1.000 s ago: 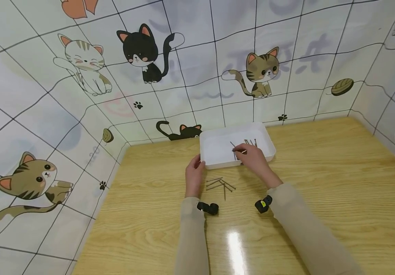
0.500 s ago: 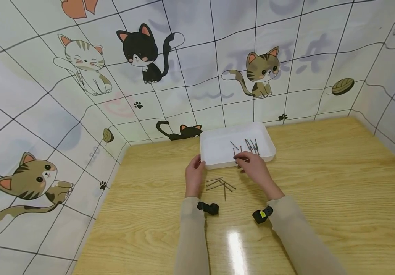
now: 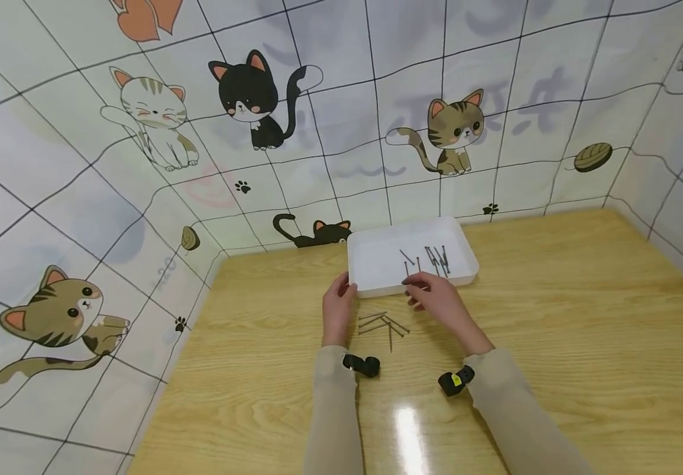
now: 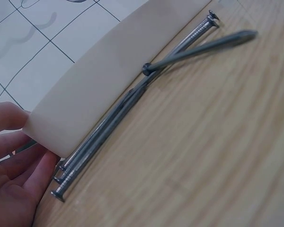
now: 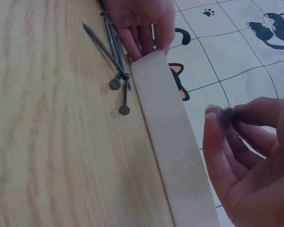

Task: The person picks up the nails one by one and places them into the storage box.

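My left hand (image 3: 338,309) grips the front left corner of a white tray (image 3: 377,291), its fingers around the end wall in the left wrist view. My right hand (image 3: 439,302) hovers just before the tray's front wall. Its thumb and fingers are loosely bent with the tips close together; a dark spot shows at the tips, but no nail sticks out. Several steel nails (image 3: 433,257) lie inside the tray, mostly towards its right end. On the table before the tray, several more nails (image 4: 109,118) lie in a loose, crossing pile between my hands.
The wooden table (image 3: 246,369) bears the tray near its back edge. Behind and beside it stands a wall covering (image 3: 329,119) printed with cats and grid lines. A black camera (image 3: 365,365) sits at my left wrist, another camera (image 3: 455,380) at my right.
My right hand has drawn back out of the tray towards me, leaving the nails inside in view. The left hand keeps its grip on the corner. The head view has tilted slightly.
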The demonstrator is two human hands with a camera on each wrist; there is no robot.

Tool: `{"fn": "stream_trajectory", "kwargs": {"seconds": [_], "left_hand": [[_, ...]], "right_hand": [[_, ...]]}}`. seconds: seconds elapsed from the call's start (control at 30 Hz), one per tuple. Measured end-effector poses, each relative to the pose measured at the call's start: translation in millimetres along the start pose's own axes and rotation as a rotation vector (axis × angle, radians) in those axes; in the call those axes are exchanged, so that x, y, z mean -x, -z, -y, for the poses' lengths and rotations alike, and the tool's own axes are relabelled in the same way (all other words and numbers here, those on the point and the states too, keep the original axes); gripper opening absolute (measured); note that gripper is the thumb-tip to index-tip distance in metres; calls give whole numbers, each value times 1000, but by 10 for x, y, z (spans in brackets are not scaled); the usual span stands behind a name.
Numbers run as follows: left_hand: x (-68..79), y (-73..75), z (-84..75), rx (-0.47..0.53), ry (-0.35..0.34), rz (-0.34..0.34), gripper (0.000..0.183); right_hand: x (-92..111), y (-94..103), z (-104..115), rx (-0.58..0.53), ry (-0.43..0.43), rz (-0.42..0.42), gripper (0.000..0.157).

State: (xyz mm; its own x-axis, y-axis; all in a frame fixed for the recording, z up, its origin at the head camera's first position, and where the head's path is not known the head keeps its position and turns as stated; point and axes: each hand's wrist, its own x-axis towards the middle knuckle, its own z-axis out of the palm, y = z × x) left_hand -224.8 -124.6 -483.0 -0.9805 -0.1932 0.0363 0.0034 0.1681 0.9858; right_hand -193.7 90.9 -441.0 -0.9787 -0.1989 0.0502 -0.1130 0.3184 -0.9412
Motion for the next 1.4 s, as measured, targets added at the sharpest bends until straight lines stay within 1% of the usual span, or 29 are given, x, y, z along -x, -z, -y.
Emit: {"fn": "stream_trajectory", "kwargs": {"seconds": [0.07,0.1,0.2,0.3,0.33,0.43,0.53,0.63,0.83,0.9,0.97,1.2,1.27,1.4], "left_hand": [[-6,8,3,-8,-6,0,41],[11,18,-39,-12,-4,6,41],[3,20,-37,-23,-5,1,41],[8,1,-26,-21,12,6,41],[-8,-15,22,-22,12,0,40],[5,-38,39,-21,26,4,40],[10,-44,39,-19,22,5,40],[1,-41,37,-20,8,2,40],[-26,-21,23,-32,-2,-7,40],[-27,-16,15,-30,-2,-6,41],[-26,-14,13,-29,2,-5,41],[-25,-10,35,-23,14,-5,41],[-27,-12,38,-23,13,-3,41],[-33,-13,16,-27,7,-8,41]], "right_hand": [[-6,-21,-15,11,-1,14,30],[-11,-30,-22,19,-3,19,30],[-25,-51,-39,43,-1,33,31],[-13,-51,-55,67,-6,42,31],[-6,-49,-64,69,-12,46,31],[9,-49,-101,72,-29,60,31],[-2,-59,-144,80,-41,65,31],[-28,-67,-177,115,-24,75,31],[-49,-110,-183,201,-8,151,35],[-41,-138,-170,228,-19,158,35],[-30,-164,-152,262,-11,152,35],[20,-257,-109,385,61,164,31],[29,-293,-90,409,65,168,31],[35,-354,-63,498,111,148,29]]}}
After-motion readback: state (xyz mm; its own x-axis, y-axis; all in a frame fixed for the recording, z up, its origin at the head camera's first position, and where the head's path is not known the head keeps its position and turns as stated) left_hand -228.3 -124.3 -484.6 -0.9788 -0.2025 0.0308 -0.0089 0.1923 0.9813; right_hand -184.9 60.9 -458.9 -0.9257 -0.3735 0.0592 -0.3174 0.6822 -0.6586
